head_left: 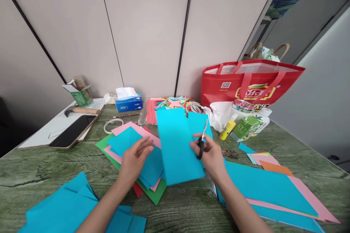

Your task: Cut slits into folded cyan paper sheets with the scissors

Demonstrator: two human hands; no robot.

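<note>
My right hand (pixel 209 154) holds black-handled scissors (pixel 201 145), their blades pointing up and away, and its fingers also pinch the right edge of a blue paper sheet (pixel 177 149). The sheet is raised over the middle of the table. Another blue piece (pixel 199 121) shows behind it. My left hand (pixel 135 160) is left of the sheet, not touching it, fingers apart and curved, above a fanned pile of blue, pink, green and red paper (pixel 127 140).
Blue sheets (pixel 65 207) lie front left, larger blue and pink sheets (pixel 268 185) right. Farther back are a phone (pixel 73 131), tape roll (pixel 113 125), tissue box (pixel 128 103), glue stick (pixel 227 130), jar (pixel 242 111) and red bag (pixel 232 83).
</note>
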